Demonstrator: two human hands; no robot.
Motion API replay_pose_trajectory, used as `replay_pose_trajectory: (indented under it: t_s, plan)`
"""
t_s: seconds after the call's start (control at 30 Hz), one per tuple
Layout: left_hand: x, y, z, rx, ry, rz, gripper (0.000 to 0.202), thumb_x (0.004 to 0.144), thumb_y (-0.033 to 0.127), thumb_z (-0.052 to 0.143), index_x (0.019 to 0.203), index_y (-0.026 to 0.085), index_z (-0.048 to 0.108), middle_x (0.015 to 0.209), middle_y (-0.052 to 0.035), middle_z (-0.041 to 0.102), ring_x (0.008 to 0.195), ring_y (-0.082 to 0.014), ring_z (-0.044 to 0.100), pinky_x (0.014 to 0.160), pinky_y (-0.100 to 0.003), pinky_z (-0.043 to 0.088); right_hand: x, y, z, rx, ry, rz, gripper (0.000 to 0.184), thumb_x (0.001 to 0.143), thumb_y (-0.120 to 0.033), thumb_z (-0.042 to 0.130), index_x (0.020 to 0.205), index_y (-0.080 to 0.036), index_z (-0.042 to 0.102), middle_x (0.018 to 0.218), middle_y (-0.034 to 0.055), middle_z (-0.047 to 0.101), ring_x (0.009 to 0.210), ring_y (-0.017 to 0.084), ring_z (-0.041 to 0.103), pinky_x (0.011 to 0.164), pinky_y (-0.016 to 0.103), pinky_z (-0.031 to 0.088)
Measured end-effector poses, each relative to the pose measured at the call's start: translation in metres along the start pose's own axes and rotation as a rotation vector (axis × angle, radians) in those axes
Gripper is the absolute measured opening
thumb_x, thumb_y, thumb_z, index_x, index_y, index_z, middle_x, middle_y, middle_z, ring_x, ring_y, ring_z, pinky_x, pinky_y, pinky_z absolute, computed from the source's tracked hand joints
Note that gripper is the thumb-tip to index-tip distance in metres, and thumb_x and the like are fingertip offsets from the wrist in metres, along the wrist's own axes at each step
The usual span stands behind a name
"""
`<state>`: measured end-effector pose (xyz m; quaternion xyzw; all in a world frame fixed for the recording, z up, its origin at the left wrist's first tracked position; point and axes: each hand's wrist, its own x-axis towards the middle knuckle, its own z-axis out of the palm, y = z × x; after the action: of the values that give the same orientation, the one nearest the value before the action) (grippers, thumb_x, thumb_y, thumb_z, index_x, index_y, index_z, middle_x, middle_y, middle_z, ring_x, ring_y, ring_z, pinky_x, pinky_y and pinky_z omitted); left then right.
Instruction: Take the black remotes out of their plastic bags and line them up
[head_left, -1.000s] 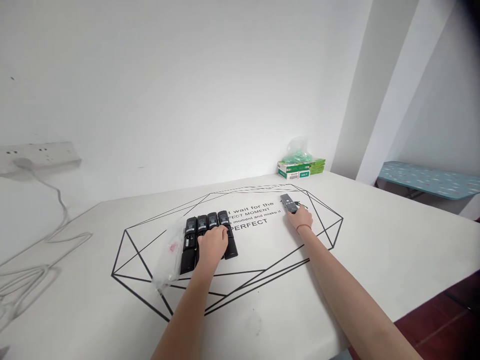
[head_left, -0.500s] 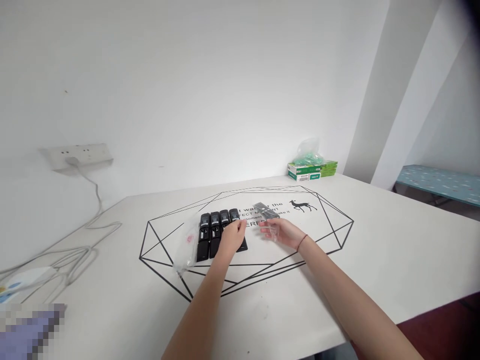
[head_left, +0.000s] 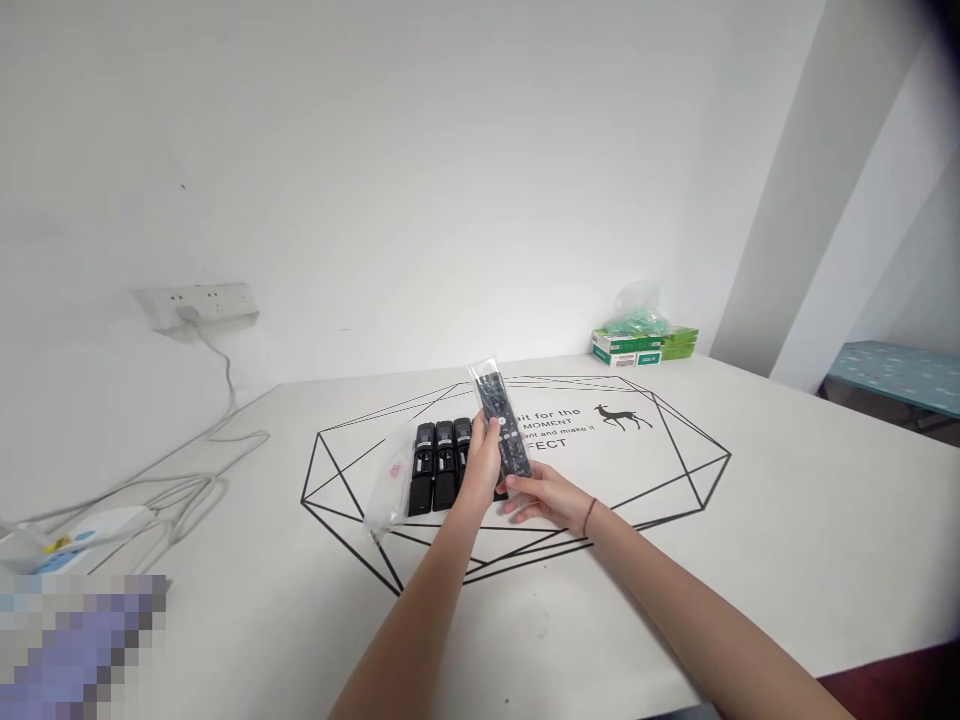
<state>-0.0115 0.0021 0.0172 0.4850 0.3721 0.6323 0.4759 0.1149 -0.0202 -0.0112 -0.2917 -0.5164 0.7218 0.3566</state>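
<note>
Left hand (head_left: 486, 462) and right hand (head_left: 551, 496) clamp a long black button-studded remote (head_left: 514, 452), not yet out of its clear plastic sleeve (head_left: 484, 367); at its eight o'clock, oblong black remotes (head_left: 445, 488) lie already bare and open-backed.

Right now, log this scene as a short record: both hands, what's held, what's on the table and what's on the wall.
left hand: gripping the side of a bagged remote
right hand: at the remote's lower end
bagged remote: tilted, buttons facing the camera
beside left hand: row of black remotes, partly hidden
left of row: clear plastic bag
far right of table: green-and-white boxes
wall: socket strip, one plug in
</note>
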Motion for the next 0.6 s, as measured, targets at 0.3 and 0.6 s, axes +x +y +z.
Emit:
replay_pose_trajectory:
  t_s: [0.3,0.6]
  plan:
    - [-0.006,0.034,0.0,-0.195,0.035,0.075,0.048,0.084,0.046,0.048,0.129,0.03,0.04,0.105,-0.0062,0.062,0.084,-0.0164,0.063,0.066,-0.027,0.051,-0.003,-0.002,0.005,-0.17,0.021,-0.013,0.034,0.064,-0.027,0.074,0.089,-0.016,0.053,0.08,0.0021,0.059,0.064,0.01,0.059,0.05,0.019,0.048]
    - [0.017,0.077,-0.07,-0.241,0.464,0.276,0.035,0.088,0.041,0.037,0.121,0.028,0.037,0.114,-0.0085,0.055,0.092,-0.0144,0.062,0.079,-0.03,0.051,-0.009,-0.006,0.005,-0.475,0.044,0.089,0.021,0.068,-0.027,0.062,0.087,-0.018,0.055,0.053,-0.0044,0.051,0.04,0.007,0.045,0.032,0.015,0.029]
